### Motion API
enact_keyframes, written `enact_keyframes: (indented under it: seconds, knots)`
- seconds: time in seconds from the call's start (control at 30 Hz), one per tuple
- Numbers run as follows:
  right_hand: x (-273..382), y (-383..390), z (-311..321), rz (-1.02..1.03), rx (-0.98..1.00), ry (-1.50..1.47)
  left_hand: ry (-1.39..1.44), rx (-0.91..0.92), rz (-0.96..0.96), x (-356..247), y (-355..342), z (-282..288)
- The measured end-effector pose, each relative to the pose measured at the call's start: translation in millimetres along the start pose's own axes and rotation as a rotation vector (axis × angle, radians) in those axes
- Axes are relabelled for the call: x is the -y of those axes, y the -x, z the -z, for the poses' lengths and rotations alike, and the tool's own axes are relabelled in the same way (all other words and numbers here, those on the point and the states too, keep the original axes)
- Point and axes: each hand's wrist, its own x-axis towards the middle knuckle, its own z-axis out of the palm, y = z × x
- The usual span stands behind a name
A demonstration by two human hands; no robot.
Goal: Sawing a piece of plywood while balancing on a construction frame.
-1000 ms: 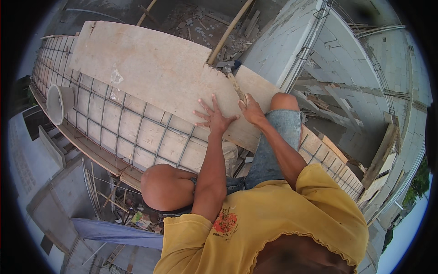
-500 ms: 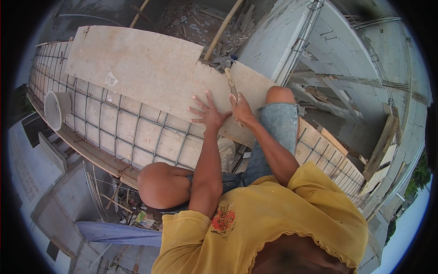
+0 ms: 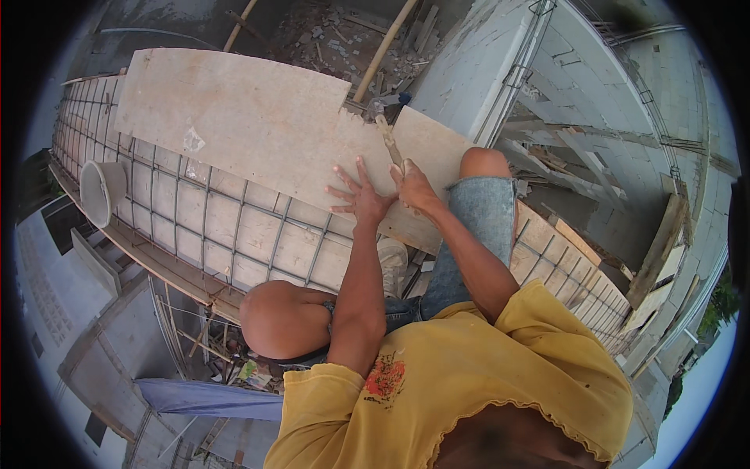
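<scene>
A steel grid point(image 3: 207, 181) runs partly beneath a pale board point(image 3: 234, 109); at the board's ragged notch is the head of a wooden-handled tool point(image 3: 387, 137) (a hammer, seemingly), slightly further left than half a second ago, so work apparently continues along that edge; the right hand point(image 3: 414, 187) clasps the tool's handle; the left hand point(image 3: 369, 205), spread flat on the board, grips nothing.

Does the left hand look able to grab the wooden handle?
Probably yes: the left hand lies spread on the board nearby, and nothing blocks the wooden handle beyond the right hand.
</scene>
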Motion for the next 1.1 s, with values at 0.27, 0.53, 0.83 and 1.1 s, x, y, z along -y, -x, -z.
enact_keyframes:
  seconds: [0.27,0.53,0.83,1.1]
  knots:
    - [122,12,132,0.464,-0.468,-0.594,-0.052,0.043,0.085,23,3,11]
    - [40,-2,6,-0.084,0.205,-0.146,-0.034,0.029,0.03,14,13,-1]
    - [138,11,121,0.395,-0.391,-0.874,-0.029,0.018,0.064,17,0,17]
    - [51,9,-30,-0.232,0.272,-0.457,-0.092,-0.012,0.055,45,-5,-5]
